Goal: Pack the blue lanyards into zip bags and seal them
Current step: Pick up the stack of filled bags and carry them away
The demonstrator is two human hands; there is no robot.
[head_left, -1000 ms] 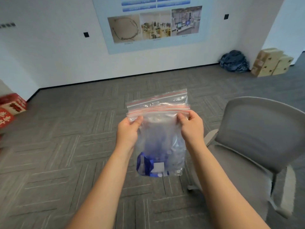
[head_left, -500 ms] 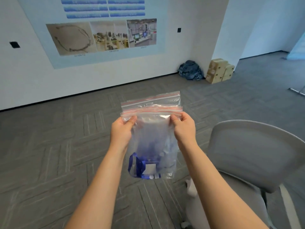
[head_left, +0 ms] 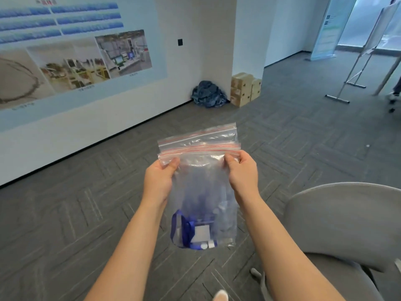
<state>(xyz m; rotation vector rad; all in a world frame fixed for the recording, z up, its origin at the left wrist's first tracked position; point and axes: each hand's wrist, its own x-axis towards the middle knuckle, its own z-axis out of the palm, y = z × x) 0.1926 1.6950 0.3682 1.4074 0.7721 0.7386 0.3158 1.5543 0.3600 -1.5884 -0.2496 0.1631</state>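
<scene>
A clear zip bag [head_left: 204,183] with red lines along its top hangs upright in front of me over the carpet. Blue lanyards [head_left: 186,232] with white clips and a white card lie bunched at its bottom. My left hand [head_left: 159,179] pinches the bag's upper left corner just under the zip strip. My right hand [head_left: 243,172] pinches the upper right corner at the same height. A second red-lined bag top shows just behind the first one.
A grey office chair [head_left: 345,227] stands close at the lower right. Cardboard boxes [head_left: 245,89] and a dark blue bundle [head_left: 209,95] lie by the wall corner. A metal stand [head_left: 355,81] is at the far right. A large poster [head_left: 76,53] covers the wall.
The view has swung to the right: the poster, boxes and chair have slid leftward in the picture. Both hands keep the same hold on the bag's top corners.
</scene>
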